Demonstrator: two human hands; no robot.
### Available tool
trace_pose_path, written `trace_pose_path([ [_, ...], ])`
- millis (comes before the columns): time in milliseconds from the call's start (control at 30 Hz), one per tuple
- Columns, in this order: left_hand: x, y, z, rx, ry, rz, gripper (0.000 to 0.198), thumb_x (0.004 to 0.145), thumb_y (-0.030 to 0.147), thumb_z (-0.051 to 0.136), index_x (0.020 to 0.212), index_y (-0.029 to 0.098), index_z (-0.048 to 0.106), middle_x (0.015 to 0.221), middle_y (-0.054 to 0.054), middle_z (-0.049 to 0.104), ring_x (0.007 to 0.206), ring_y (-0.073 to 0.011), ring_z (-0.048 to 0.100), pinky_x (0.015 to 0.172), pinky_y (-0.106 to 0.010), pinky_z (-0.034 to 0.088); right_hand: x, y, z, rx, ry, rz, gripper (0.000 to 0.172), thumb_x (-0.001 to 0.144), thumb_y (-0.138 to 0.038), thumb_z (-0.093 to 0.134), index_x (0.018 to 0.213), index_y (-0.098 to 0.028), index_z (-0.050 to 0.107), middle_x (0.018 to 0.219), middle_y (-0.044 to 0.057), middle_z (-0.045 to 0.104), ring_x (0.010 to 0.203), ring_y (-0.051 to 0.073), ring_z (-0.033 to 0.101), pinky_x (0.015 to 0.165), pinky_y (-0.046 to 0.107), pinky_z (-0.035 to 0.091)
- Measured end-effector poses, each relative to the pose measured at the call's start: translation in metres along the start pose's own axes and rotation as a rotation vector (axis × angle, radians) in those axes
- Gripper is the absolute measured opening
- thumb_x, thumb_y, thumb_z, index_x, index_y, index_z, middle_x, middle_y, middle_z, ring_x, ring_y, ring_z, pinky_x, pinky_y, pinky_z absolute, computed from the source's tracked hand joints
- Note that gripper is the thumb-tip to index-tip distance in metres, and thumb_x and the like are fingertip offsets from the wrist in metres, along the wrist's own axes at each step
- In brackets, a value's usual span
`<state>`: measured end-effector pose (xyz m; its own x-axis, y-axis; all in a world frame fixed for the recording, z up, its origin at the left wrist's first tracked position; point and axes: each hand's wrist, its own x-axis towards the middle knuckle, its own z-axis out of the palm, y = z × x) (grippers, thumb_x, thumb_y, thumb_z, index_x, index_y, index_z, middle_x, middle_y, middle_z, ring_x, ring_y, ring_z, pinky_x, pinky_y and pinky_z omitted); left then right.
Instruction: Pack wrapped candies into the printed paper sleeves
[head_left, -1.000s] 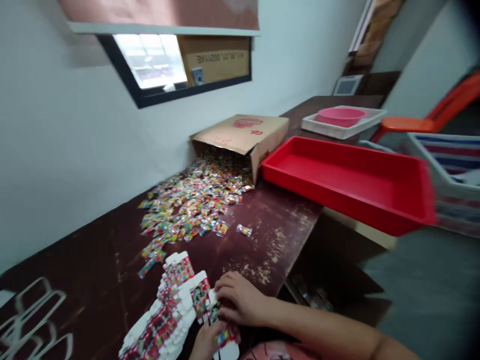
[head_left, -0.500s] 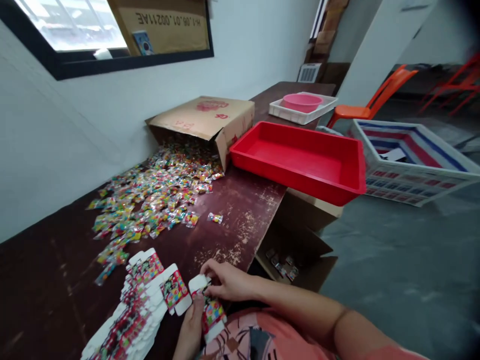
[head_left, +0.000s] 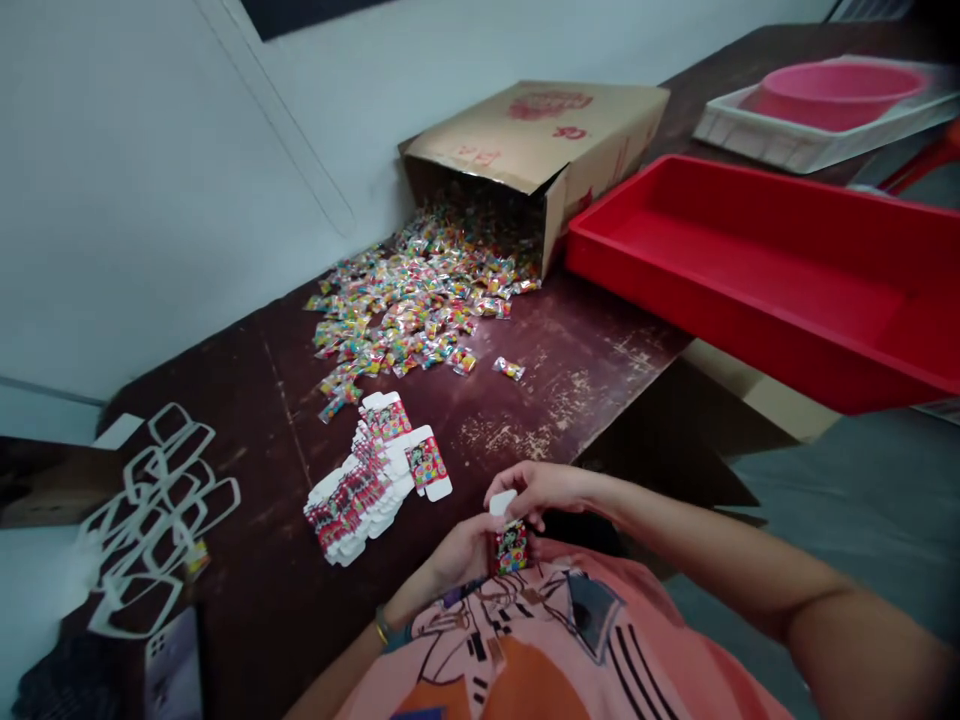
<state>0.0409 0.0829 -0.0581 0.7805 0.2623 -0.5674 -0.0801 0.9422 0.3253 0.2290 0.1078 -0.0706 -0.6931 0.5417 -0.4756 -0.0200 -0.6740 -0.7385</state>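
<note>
A small printed candy box (head_left: 512,548) with a white flap on top is held upright close to my body. My left hand (head_left: 463,552) grips its left side. At the top flap, my right hand (head_left: 538,490) has its fingers closed round the box's upper right edge. To the left, a fanned stack of flat printed boxes (head_left: 356,505) lies on the dark table (head_left: 247,540), with one flat box (head_left: 427,463) at its right end. Beyond them spreads a heap of wrapped candies (head_left: 405,300), and a single wrapped candy (head_left: 509,368) lies apart.
The heap spills from a tipped cardboard carton (head_left: 517,140). A red tray (head_left: 750,250) overhangs the table's right edge, with a pink basin (head_left: 840,95) in a white tray (head_left: 750,135) behind. White loop-shaped pieces (head_left: 161,530) and a phone (head_left: 174,665) lie at left.
The view has swung left and down, bringing the white loops and phone into sight. The box in my hands, seen flatter before, now stands upright, with both hands still on it.
</note>
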Motion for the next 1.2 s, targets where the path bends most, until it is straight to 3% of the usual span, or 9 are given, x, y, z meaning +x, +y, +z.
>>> trace_pose_path([
  [100,0.003,0.000,-0.003,0.000,0.050,0.010,0.042,0.074,0.034,0.051,0.106,0.007,0.060,0.092,-0.015,0.070,0.096,-0.0299,0.063,0.088,-0.041,0.042,0.000,-0.011,0.003,-0.242,-0.030,-0.047,0.022,0.070,-0.032,0.071,0.079,-0.012,0.066,0.057,-0.005,0.056,0.043,0.005,0.047,0.042,0.015,0.040],
  [267,0.003,0.001,-0.011,-0.066,0.133,0.090,0.041,0.070,0.030,0.051,0.103,0.008,0.062,0.091,-0.015,0.070,0.096,-0.0307,0.063,0.089,-0.043,0.042,0.008,-0.008,0.015,-0.273,0.129,-0.222,0.048,0.083,-0.053,0.054,0.058,-0.012,0.059,0.058,-0.003,0.052,0.046,0.005,0.046,0.045,0.017,0.040],
  [433,-0.002,-0.001,-0.022,-0.074,0.016,0.153,0.041,0.072,0.034,0.053,0.101,0.007,0.064,0.095,-0.014,0.069,0.100,-0.0300,0.061,0.095,-0.043,0.039,0.023,0.000,0.010,-0.232,0.114,-0.075,0.037,0.078,-0.044,0.065,0.098,-0.014,0.071,0.061,-0.001,0.060,0.041,0.005,0.045,0.043,0.018,0.040],
  [667,-0.008,-0.007,-0.031,-0.050,0.100,0.249,0.047,0.072,0.014,0.058,0.118,0.017,0.057,0.105,-0.008,0.067,0.103,-0.0258,0.060,0.094,-0.042,0.040,0.003,0.005,0.026,-0.783,0.207,-0.574,0.027,0.091,-0.031,0.052,0.110,-0.023,0.070,0.101,0.007,0.063,0.092,0.016,0.058,0.083,0.028,0.045],
  [800,-0.006,0.000,-0.029,-0.013,0.120,0.205,0.062,0.068,0.013,0.062,0.127,0.024,0.050,0.100,-0.005,0.067,0.093,-0.0240,0.063,0.086,-0.042,0.044,0.010,-0.018,-0.005,-0.930,-0.011,-0.569,0.026,0.091,-0.032,0.054,0.109,-0.023,0.070,0.102,0.006,0.066,0.094,0.016,0.060,0.085,0.027,0.045],
  [867,-0.007,0.008,-0.029,0.076,0.156,0.236,0.059,0.066,0.016,0.065,0.124,0.022,0.053,0.094,-0.006,0.068,0.087,-0.0235,0.064,0.083,-0.040,0.044,0.023,-0.043,-0.042,-1.085,0.116,-0.556,0.025,0.092,-0.032,0.051,0.104,-0.022,0.071,0.102,0.006,0.066,0.093,0.016,0.060,0.086,0.028,0.045],
  [1000,-0.025,0.030,-0.037,0.520,0.327,0.308,0.036,0.067,0.021,0.070,0.102,0.013,0.065,0.090,-0.007,0.067,0.081,-0.0178,0.060,0.077,-0.030,0.043,0.044,-0.076,-0.109,-1.424,0.859,-0.460,0.031,0.089,-0.027,0.054,0.117,-0.017,0.063,0.119,0.014,0.059,0.107,0.027,0.051,0.092,0.043,0.041],
  [1100,-0.050,0.046,-0.051,0.788,0.373,0.199,0.028,0.061,0.019,0.075,0.085,0.014,0.062,0.075,0.001,0.062,0.069,-0.0119,0.053,0.063,-0.023,0.039,0.047,-0.055,-0.112,-1.471,0.890,-0.454,0.030,0.089,-0.020,0.049,0.116,-0.014,0.062,0.120,0.017,0.058,0.107,0.029,0.049,0.092,0.044,0.040],
  [1200,-0.068,0.053,-0.061,0.849,0.329,0.022,0.032,0.054,0.014,0.076,0.081,0.016,0.058,0.070,0.004,0.058,0.063,-0.0100,0.050,0.056,-0.020,0.037,0.041,-0.012,-0.082,-1.399,0.843,-0.494,0.031,0.088,-0.017,0.048,0.117,-0.015,0.059,0.113,0.014,0.061,0.100,0.025,0.053,0.089,0.039,0.042],
])
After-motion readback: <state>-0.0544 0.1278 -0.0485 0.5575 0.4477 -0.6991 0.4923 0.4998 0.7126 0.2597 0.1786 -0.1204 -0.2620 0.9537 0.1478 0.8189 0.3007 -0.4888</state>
